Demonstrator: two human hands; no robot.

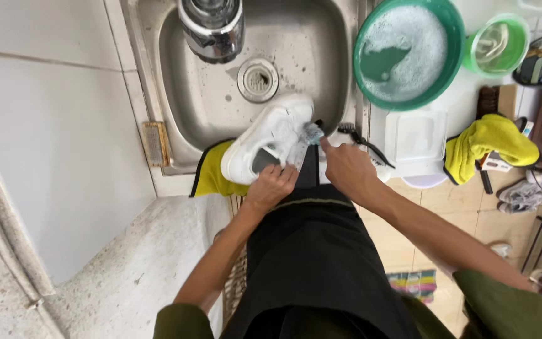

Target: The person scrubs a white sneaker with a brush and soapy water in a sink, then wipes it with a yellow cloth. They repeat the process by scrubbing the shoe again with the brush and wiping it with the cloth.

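A white sneaker point(275, 132) rests tilted on the front edge of a steel sink point(189, 107), above a yellow cloth point(214, 177). My left hand point(271, 187) grips the sneaker at its heel opening. My right hand point(346, 169) holds a small brush point(309, 137) with pale blue bristles against the sneaker's side. I wear a black apron and olive sleeves.
A green basin point(446, 69) of soapy water sits right of the sink, next to a small green cup point(498, 45). A white container point(416, 137), a yellow glove point(487, 141) and a black brush point(362, 141) lie on the counter. The tap point(211, 25) hangs over the drain point(258, 80).
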